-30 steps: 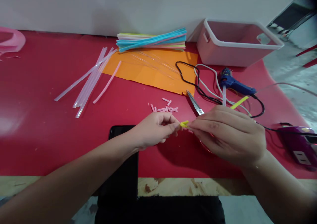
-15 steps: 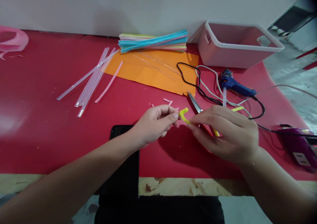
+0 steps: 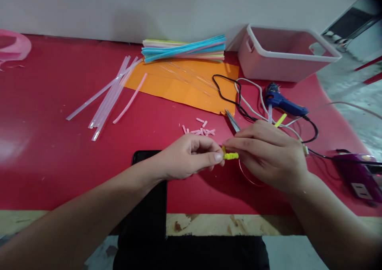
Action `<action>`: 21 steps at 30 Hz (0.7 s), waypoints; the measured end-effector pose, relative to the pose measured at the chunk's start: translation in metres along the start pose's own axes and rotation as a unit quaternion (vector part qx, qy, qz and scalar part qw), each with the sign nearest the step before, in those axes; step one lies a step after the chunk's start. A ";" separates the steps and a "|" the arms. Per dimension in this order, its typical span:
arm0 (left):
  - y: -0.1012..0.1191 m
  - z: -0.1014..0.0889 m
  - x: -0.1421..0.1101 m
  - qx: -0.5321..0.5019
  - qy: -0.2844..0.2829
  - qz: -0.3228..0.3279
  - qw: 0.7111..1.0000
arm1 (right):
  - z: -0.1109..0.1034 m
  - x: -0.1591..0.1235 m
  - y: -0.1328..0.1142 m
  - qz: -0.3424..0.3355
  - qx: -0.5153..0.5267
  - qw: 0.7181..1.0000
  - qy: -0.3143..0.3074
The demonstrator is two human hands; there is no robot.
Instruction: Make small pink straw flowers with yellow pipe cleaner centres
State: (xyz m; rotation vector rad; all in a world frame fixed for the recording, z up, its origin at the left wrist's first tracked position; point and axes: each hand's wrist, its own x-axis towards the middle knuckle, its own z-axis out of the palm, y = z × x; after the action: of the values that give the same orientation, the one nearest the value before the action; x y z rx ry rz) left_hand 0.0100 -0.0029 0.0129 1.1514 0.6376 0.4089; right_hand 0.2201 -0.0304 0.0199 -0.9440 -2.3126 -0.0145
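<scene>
A yellow pipe cleaner (image 3: 231, 156), coiled at one end, is pinched between my two hands above the red table. The thumb and fingers of my left hand (image 3: 193, 155) close on it from the left. My right hand (image 3: 268, 154) grips it from the other side, and a yellow length sticks out above the knuckles. Under my right hand lie scissors (image 3: 232, 121), their blades pointing away and their handles mostly hidden. Several short pink pipe cleaner pieces (image 3: 200, 131) lie just beyond my left hand.
Clear glue sticks (image 3: 112, 91) and a pink pipe cleaner (image 3: 130, 99) lie left. Behind is a pipe cleaner bundle (image 3: 183, 50) by an orange sheet (image 3: 179, 91). At right are a pink bin (image 3: 268, 65), blue glue gun (image 3: 286, 104), cords and purple power strip (image 3: 356, 178). A black phone-like slab (image 3: 149, 206) lies in front.
My hands have come closer together and slightly nearer to me. The yellow coil now points right and looks more tightly wound. More of the pink pieces show.
</scene>
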 end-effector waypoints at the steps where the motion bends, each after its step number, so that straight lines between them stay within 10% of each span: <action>1: 0.001 0.001 0.000 0.011 -0.006 -0.012 1.000 | 0.000 0.000 0.000 0.002 -0.001 1.000 0.004; 9: -0.001 0.009 0.003 0.006 0.039 -0.090 0.995 | -0.001 0.001 -0.014 -0.017 -0.024 1.000 0.003; 21: -0.007 -0.001 0.008 -0.157 0.105 -0.012 0.982 | -0.002 0.001 -0.009 -0.021 0.002 1.000 -0.003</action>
State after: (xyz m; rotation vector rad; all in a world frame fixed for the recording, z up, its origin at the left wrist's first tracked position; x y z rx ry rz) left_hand 0.0152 0.0006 0.0040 0.8056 0.7401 0.5941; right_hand 0.2152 -0.0368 0.0236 -0.8954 -2.3371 -0.0240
